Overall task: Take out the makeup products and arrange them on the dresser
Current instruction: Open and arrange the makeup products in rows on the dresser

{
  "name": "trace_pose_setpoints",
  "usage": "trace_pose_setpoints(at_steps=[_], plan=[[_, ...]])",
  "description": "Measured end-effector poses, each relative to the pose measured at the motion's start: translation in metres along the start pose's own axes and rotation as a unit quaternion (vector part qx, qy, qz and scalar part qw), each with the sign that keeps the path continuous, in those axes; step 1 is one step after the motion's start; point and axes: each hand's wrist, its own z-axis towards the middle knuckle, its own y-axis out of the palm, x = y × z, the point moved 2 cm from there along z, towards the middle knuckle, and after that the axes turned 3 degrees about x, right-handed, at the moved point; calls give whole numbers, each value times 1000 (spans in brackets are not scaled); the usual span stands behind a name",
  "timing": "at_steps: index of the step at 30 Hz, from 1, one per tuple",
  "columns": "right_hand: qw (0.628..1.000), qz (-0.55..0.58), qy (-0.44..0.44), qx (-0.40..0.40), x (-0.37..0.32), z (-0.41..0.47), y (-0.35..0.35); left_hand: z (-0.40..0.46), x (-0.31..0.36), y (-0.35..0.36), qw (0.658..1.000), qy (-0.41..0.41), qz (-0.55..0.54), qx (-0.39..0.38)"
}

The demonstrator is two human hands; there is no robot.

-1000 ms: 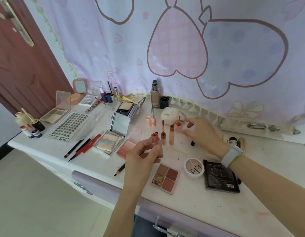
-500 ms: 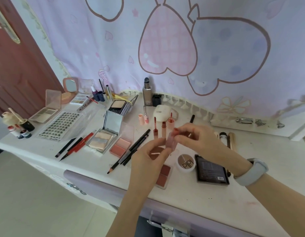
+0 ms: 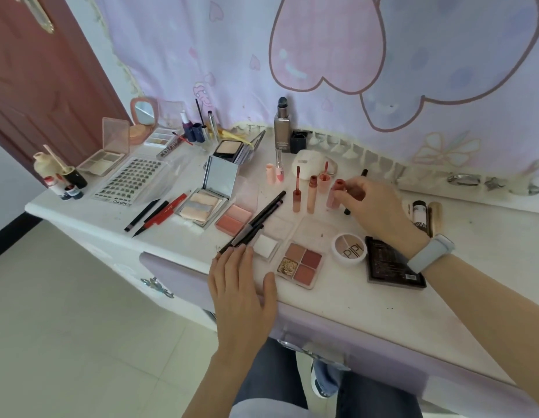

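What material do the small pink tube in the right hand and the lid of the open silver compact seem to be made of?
Pink tube, held by the right hand: probably frosted, translucent plastic, since light passes softly through its body; glass is possible. Silver compact: its raised lid looks like a mirror in a metal-coloured frame, because the inner face reflects evenly; whether the frame is metal or coated plastic, I cannot tell.

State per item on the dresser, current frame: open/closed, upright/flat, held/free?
Pink lip gloss tube: upright, uncapped, held by right hand.
Left hand: open, flat at the dresser edge.
Two lip tint tubes: upright, uncapped, free.
Four-pan eyeshadow palette: open, flat.
Mirrored compact: lid up.
Black palette: closed, flat.
Pump bottle: upright.
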Motion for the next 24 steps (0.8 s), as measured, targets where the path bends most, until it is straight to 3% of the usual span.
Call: trace_pose_setpoints(at_steps=[6,13,19,24], plan=[[998,-45,-31,-8,-3,2,5,-6,-5,5,998,-20,-47,23],[998,-51,-29,-22,11,2,-8,-6,-7,8,999,-7,-28,36],[952,-290,-54,-80,20,5,-12,-6,-9,12,999,3,-14,48],[926,-353,-87,-100,16,6,-5,-5,-8,11,999,-1,-16,47]])
